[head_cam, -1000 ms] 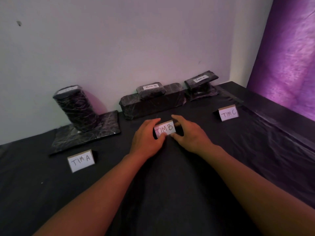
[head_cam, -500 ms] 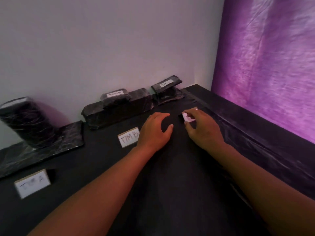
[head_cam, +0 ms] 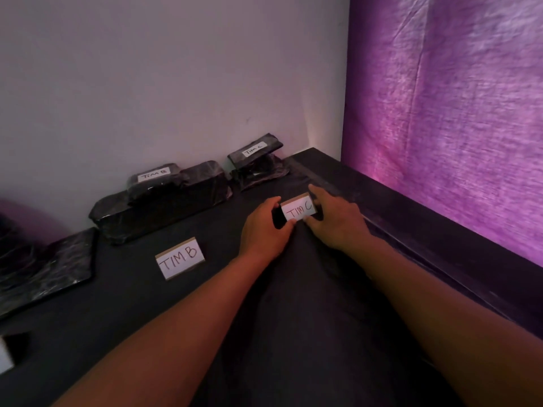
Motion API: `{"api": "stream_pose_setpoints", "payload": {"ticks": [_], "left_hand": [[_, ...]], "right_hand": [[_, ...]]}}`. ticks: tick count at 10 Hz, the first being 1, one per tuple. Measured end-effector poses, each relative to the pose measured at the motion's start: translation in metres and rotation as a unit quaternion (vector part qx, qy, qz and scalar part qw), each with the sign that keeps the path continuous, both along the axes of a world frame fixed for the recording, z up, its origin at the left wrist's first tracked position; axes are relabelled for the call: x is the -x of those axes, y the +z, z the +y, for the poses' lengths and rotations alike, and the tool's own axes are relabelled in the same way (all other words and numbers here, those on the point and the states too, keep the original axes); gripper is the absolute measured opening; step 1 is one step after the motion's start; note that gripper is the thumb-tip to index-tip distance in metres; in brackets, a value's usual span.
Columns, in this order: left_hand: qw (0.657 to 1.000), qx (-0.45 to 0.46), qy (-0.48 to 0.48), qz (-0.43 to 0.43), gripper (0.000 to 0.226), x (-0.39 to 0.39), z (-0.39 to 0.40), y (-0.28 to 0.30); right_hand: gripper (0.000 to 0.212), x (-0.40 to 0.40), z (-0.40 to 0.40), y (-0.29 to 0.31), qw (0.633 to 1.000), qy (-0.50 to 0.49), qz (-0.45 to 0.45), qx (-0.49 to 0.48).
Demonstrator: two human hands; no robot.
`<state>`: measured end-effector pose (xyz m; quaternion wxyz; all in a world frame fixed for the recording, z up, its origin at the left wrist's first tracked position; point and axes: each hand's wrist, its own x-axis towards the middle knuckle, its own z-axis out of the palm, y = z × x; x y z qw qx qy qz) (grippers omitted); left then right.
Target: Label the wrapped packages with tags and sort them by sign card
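Right of centre in the head view, both hands are on the white "TIM C" sign card with a brown cardboard edge [head_cam: 299, 212], which stands on the black cloth-covered table [head_cam: 264, 333]. Left hand [head_cam: 266, 227] has its thumb and fingertips curled against the card's left end, and right hand [head_cam: 335, 218] pinches the right end, index finger over the top corner and thumb at the bottom edge. So both are grasping the card, nothing let go.

Just behind that card, toward the upper middle of the frame, sits a small black plastic-wrapped package with a white "TIM C" tag [head_cam: 255, 149] on top, tilted and resting on another dark wrapped bundle [head_cam: 258, 171] against the pale wall [head_cam: 176, 83].

Left of that is a long black wrapped block [head_cam: 164, 207] with a smaller black wrapped package tagged "TIM B" [head_cam: 154, 179] lying on it. In front of them, lower left of centre, stands the white "TIM B" sign card [head_cam: 180, 258], well apart from the hands.

Far left edge shows a flat black wrapped slab [head_cam: 50, 265], partly cut off, and a sliver of another white card [head_cam: 4, 358] at the bottom left corner, too cropped to read.

Right side of the frame is a purple-lit fabric sheet [head_cam: 455, 113].
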<state>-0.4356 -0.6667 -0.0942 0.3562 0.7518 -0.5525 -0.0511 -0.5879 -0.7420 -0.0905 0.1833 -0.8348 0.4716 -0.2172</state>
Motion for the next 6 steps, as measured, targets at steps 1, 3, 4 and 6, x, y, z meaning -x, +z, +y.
{"api": "stream_pose_setpoints", "payload": {"ticks": [1,3,4,6], "left_hand": [[1.0,0.01,0.002,-0.005,0.051,-0.001,-0.003,-0.001],[1.0,0.018,0.0,-0.011,0.039,-0.003,-0.001,-0.001],[1.0,0.019,-0.003,-0.009,0.043,-0.005,-0.002,-0.004],[1.0,0.022,0.001,0.004,0.062,-0.006,0.007,0.004]], "right_hand": [[0.068,-0.006,-0.003,-0.002,1.0,-0.003,-0.009,0.018],[0.064,-0.009,-0.004,-0.007,0.999,-0.004,-0.015,0.029],[0.067,-0.01,-0.005,-0.008,1.0,-0.002,-0.01,0.027],[0.077,-0.009,0.008,0.0,0.998,-0.004,-0.03,0.059]]}}
